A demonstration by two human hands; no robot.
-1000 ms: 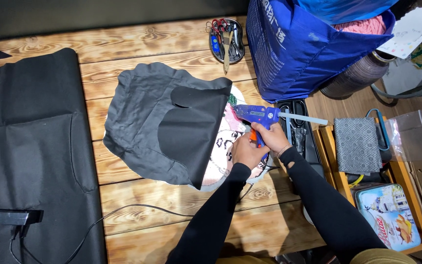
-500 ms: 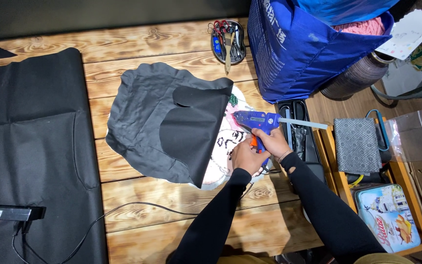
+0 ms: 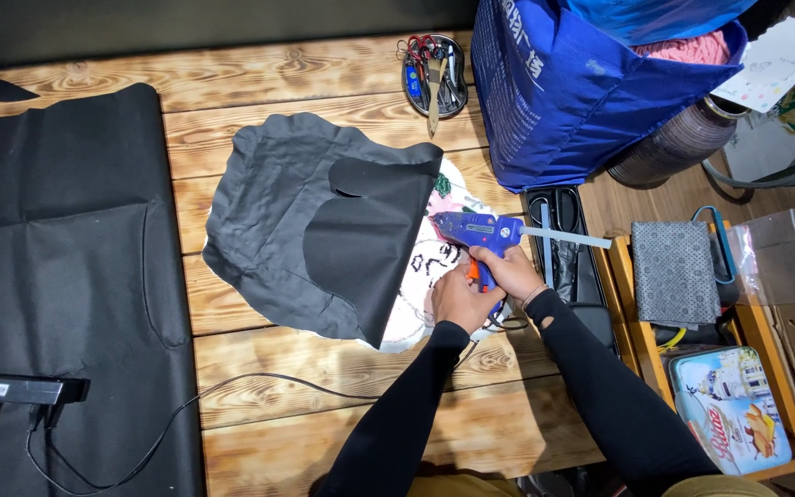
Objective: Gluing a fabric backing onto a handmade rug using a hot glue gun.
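My right hand [image 3: 508, 269] grips a blue glue gun [image 3: 471, 230] with a pale glue stick poking out behind it; its nozzle points left at the edge of a folded-back black fabric flap [image 3: 370, 248]. My left hand [image 3: 454, 296] rests flat on a white patterned piece [image 3: 427, 276] just below the gun. The black fabric [image 3: 269, 221] lies over that piece on the wooden table [image 3: 324, 396].
A large black sheet [image 3: 57, 276] covers the table's left. A small tray of scissors and tools [image 3: 434, 74] sits at the back, a blue bag [image 3: 581, 83] beside it. A black case [image 3: 563, 239], a wooden tray [image 3: 766, 331] with tins and a cable [image 3: 232, 391] lie nearby.
The glue gun has shifted slightly left toward the flap's edge, and my left hand has slid a little along the patterned piece beneath it.
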